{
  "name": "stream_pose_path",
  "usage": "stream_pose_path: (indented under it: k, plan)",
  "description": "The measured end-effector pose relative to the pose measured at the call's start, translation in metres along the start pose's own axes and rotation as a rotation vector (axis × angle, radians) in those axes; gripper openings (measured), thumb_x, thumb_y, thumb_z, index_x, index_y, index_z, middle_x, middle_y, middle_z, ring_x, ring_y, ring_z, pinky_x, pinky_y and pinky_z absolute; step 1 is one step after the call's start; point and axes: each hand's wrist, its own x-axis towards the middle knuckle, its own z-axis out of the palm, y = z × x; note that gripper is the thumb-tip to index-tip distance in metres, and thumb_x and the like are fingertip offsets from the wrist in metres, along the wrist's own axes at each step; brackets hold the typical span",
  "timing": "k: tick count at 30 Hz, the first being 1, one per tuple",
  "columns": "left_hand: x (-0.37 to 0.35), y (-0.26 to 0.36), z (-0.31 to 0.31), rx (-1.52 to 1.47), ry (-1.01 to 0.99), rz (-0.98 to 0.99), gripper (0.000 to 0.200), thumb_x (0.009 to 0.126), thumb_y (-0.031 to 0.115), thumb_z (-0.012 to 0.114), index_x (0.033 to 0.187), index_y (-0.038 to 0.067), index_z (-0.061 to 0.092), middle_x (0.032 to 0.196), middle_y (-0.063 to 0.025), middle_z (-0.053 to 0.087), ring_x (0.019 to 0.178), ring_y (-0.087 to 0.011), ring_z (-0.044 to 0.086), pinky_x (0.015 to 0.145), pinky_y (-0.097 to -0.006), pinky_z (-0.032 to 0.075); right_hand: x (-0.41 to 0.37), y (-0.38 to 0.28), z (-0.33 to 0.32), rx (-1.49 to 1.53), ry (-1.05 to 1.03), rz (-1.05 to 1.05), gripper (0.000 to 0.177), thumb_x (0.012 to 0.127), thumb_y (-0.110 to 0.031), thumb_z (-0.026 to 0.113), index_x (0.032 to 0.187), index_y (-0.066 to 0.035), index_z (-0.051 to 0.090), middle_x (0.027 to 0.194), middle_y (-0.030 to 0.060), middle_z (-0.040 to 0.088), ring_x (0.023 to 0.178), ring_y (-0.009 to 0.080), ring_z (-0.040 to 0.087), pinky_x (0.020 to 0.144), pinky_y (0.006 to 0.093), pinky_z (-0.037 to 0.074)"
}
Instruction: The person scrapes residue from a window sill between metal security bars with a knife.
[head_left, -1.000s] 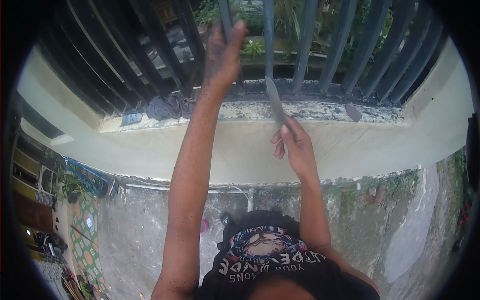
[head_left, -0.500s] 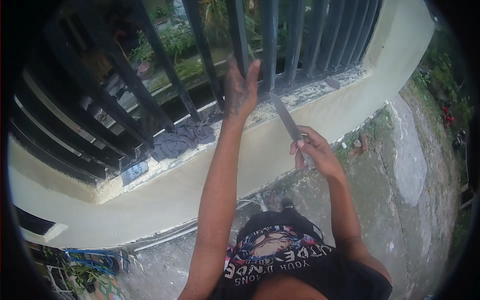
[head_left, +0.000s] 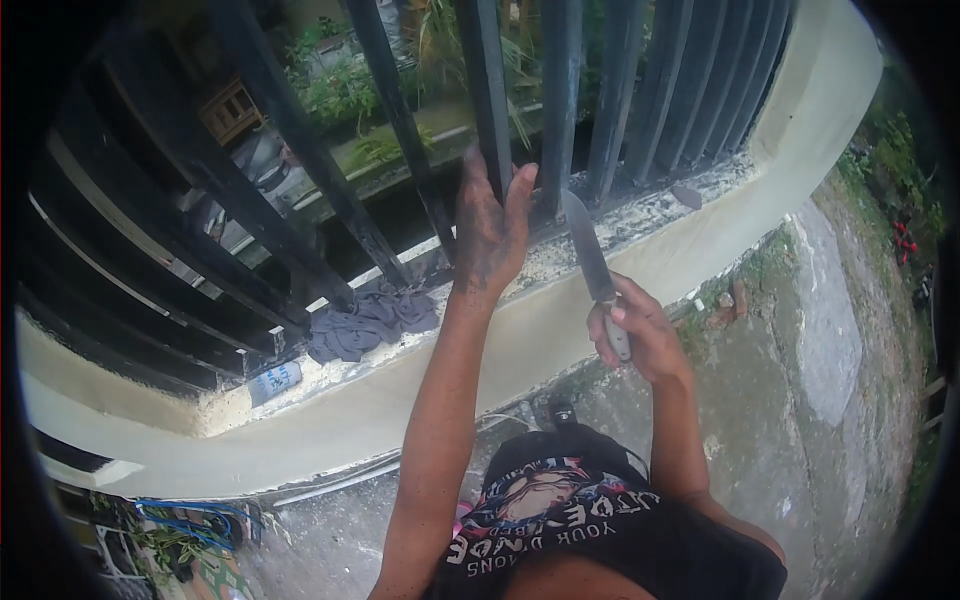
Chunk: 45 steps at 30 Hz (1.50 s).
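My left hand [head_left: 492, 232] is around the lower part of a dark metal fence bar [head_left: 487, 95]. Its thumb lies along the bar's right side, and the other fingers are partly hidden behind it. Dark smudges mark the back of this hand. My right hand [head_left: 652, 338] holds a knife [head_left: 590, 250] by its light grey handle, blade pointing up and slightly left. The knife's tip is near the foot of the neighbouring bar [head_left: 556, 110]; whether it touches cannot be made out.
On the ledge [head_left: 640, 222] below the bars lie a crumpled grey cloth [head_left: 370, 325], a can with blue print [head_left: 275, 381] and a small flat grey piece [head_left: 686, 196]. Plants [head_left: 345, 90] grow behind the fence. Concrete ground [head_left: 745, 430] runs beside the wall.
The view has shifted, so the fence and ledge appear lower and slightly to the right. My left hand stays around the bar; the knife stands a little more upright, with more of its handle showing.
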Motion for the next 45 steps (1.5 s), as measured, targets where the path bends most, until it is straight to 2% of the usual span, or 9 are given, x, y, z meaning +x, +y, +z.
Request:
stream_pose_path:
  k: [6,10,12,14,18,26,32,35,45]
  plan:
    - [-0.018,-0.007,0.004,0.027,0.041,-0.094,0.068,0.104,0.044,0.062,0.154,0.003,0.04,0.12,-0.0096,0.061,0.114,-0.0212,0.058,0.097,-0.0406,0.05,0.041,-0.035,-0.022,-0.037,-0.189,-0.074,0.061,0.104,-0.017,0.056,0.16,-0.004,0.034,0.093,0.0135,0.069,0.062,0.0149,0.062,0.056,0.027,0.051]
    - [-0.059,0.018,0.01,0.341,0.164,-0.043,0.055,0.103,0.018,0.061,0.154,0.005,0.044,0.134,-0.0213,0.062,0.13,-0.033,0.059,0.105,-0.0454,0.051,0.063,-0.051,-0.055,-0.402,-0.247,-0.152,0.052,0.102,-0.012,0.06,0.151,-0.005,0.045,0.106,0.0134,0.074,0.072,0.0193,0.07,0.061,0.0297,0.054]
    - [-0.073,0.019,0.003,0.66,0.253,0.184,0.048,0.096,0.005,0.067,0.143,0.003,0.057,0.131,-0.0215,0.064,0.123,-0.0337,0.063,0.099,-0.0428,0.055,0.081,-0.058,-0.077,-0.973,-0.325,-0.582,0.041,0.099,-0.013,0.065,0.139,-0.008,0.057,0.107,0.0126,0.074,0.077,0.0272,0.071,0.067,0.0345,0.057]
    - [-0.081,0.024,0.001,0.802,0.38,0.342,0.021,0.095,0.005,0.071,0.115,0.001,0.07,0.113,-0.0183,0.071,0.106,-0.0286,0.071,0.088,-0.0389,0.06,0.088,-0.073,-0.081,-1.051,-0.303,-0.613,0.036,0.095,-0.013,0.069,0.131,-0.012,0.063,0.105,0.0111,0.073,0.082,0.0316,0.071,0.072,0.0394,0.058]
    - [-0.085,0.017,0.019,0.975,0.373,0.498,0.028,0.08,-0.003,0.083,0.106,0.005,0.075,0.107,-0.0133,0.073,0.095,-0.0244,0.071,0.079,-0.0359,0.058,0.098,-0.094,-0.087,-1.338,-0.396,-0.688,0.046,0.089,-0.011,0.072,0.134,-0.019,0.064,0.095,0.0076,0.067,0.079,0.0278,0.07,0.063,0.0412,0.057]
    - [-0.049,-0.001,0.084,1.0,0.342,0.487,0.049,0.084,0.018,0.082,0.131,0.013,0.071,0.134,-0.0019,0.067,0.092,-0.0163,0.062,0.075,-0.0276,0.057,0.119,-0.105,-0.092,-1.57,-0.347,-0.876,0.034,0.087,-0.02,0.077,0.119,-0.012,0.068,0.088,0.0085,0.066,0.066,0.0282,0.067,0.055,0.0404,0.052]
    - [-0.039,-0.008,0.092,0.993,0.535,0.555,0.037,0.091,0.017,0.074,0.129,0.02,0.073,0.137,0.0053,0.065,0.11,-0.0169,0.057,0.093,-0.029,0.051,0.123,-0.112,-0.082,-1.594,-0.293,-0.856,0.027,0.088,-0.012,0.076,0.111,-0.006,0.065,0.091,0.0117,0.068,0.066,0.0293,0.068,0.056,0.0405,0.053]
    - [-0.047,-0.013,0.1,0.981,0.48,0.535,0.031,0.098,0.027,0.068,0.128,0.021,0.071,0.141,0.0046,0.063,0.139,-0.0205,0.049,0.112,-0.0342,0.046,0.129,-0.113,-0.082,-1.578,-0.304,-0.854,0.024,0.088,-0.009,0.074,0.109,-0.005,0.063,0.089,0.0123,0.068,0.066,0.0304,0.068,0.056,0.0402,0.053]
    - [-0.066,-0.017,0.103,1.026,0.375,0.332,0.07,0.091,0.061,0.066,0.15,0.026,0.052,0.159,0.0033,0.045,0.149,-0.0189,0.038,0.129,-0.0487,0.026,0.136,-0.118,-0.067,-1.658,-0.296,-0.884,0.014,0.091,-0.012,0.073,0.094,-0.007,0.061,0.08,0.0088,0.065,0.062,0.0304,0.067,0.053,0.0401,0.05]
